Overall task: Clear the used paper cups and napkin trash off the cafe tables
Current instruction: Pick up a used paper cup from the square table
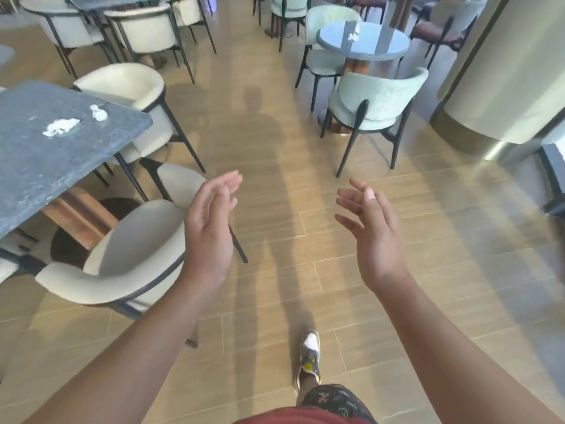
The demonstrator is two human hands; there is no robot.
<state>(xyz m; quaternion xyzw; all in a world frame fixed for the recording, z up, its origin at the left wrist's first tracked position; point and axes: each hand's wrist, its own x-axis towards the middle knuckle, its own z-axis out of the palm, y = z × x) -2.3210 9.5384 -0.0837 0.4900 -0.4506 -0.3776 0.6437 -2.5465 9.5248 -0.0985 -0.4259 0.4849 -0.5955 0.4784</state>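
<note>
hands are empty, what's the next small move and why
Probably turn left and reach the left hand toward the napkin scraps on the dark table: both it and the right hand are open and empty, and that trash lies nearest.

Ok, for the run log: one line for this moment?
left hand open, empty | right hand open, empty | napkin scraps on square table | white scrap on round table

Two crumpled white napkin scraps are lying on the dark stone bench (36, 166), close to its far edge, toward the right corner. The larger wad (61, 127) is lying flattened, just left of the smaller twist (98, 112), not touching it. Another small white crumple (354, 35) is sitting near the middle of the round blue bench (382, 50).
</note>
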